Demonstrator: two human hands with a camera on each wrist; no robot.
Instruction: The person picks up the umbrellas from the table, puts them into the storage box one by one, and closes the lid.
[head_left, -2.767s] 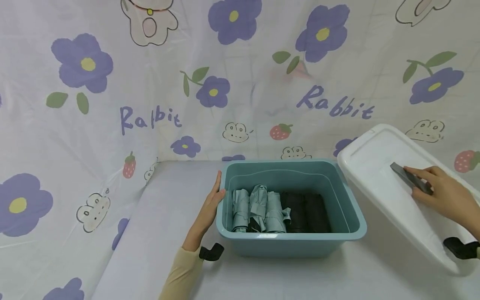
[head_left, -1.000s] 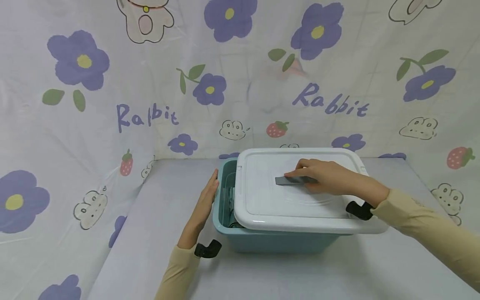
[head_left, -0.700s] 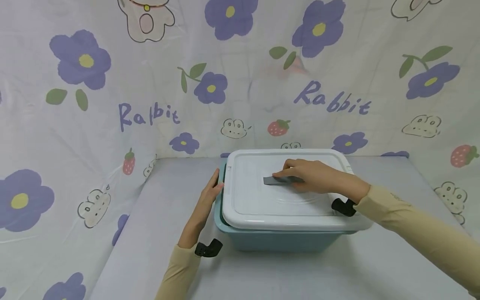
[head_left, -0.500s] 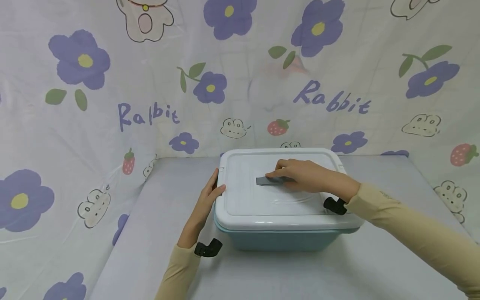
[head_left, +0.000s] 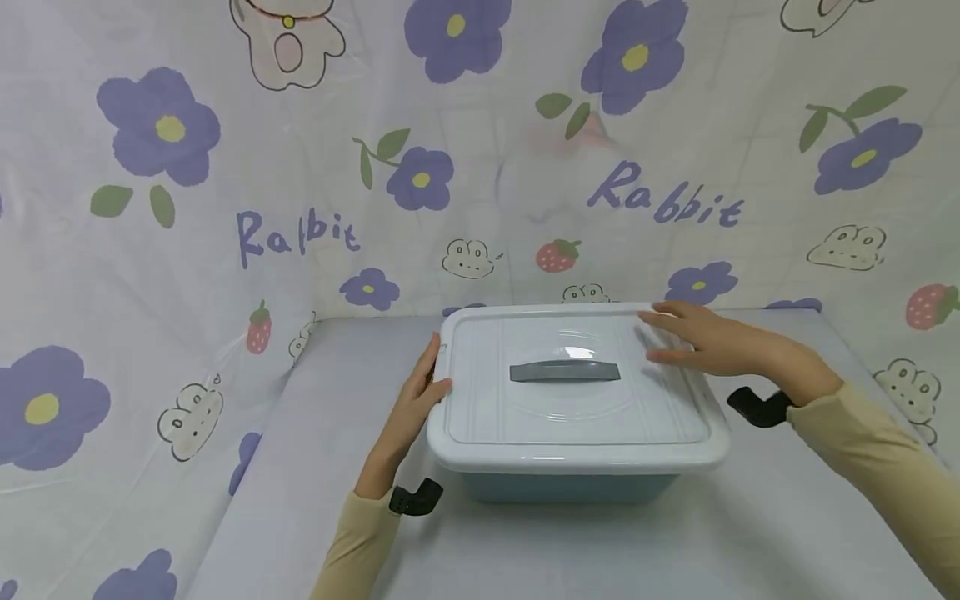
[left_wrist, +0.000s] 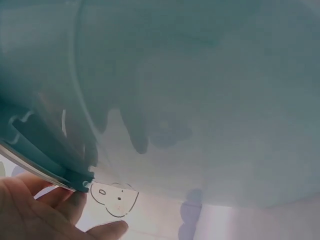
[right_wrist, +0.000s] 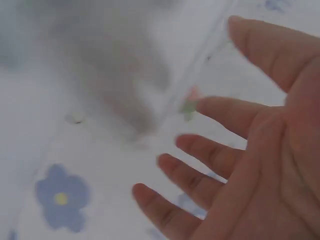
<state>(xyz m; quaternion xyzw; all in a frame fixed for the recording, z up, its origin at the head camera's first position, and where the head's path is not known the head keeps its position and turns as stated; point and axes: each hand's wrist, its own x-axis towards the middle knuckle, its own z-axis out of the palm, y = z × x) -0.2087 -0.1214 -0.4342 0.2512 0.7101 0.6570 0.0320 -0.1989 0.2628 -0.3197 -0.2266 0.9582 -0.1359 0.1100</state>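
A teal storage box (head_left: pixel 570 488) stands on the table with its white lid (head_left: pixel 480 417) over the top. The lid's grey handle (head_left: pixel 565 372) lies free in the middle. My left hand (head_left: pixel 408 408) rests against the box's left end, fingers along the side and thumb at the lid's edge. In the left wrist view the fingers (left_wrist: pixel 70 206) touch the rim. My right hand (head_left: pixel 712 340) hovers at the lid's right end with fingers spread and nothing held. The right wrist view shows its palm and spread fingers (right_wrist: pixel 215 155). Whatever lies inside the box is hidden by the lid.
A white cloth (head_left: pixel 337 358) covers the table under the box. Behind and to the left hangs a curtain (head_left: pixel 480 125) printed with purple flowers, strawberries and rabbits. Each wrist wears a black camera mount (head_left: pixel 417 497).
The right hand brought the lid from the right onto the box by its handle, covering the rolled umbrellas inside. It has since let go and moved to the lid's right end. The left hand stayed.
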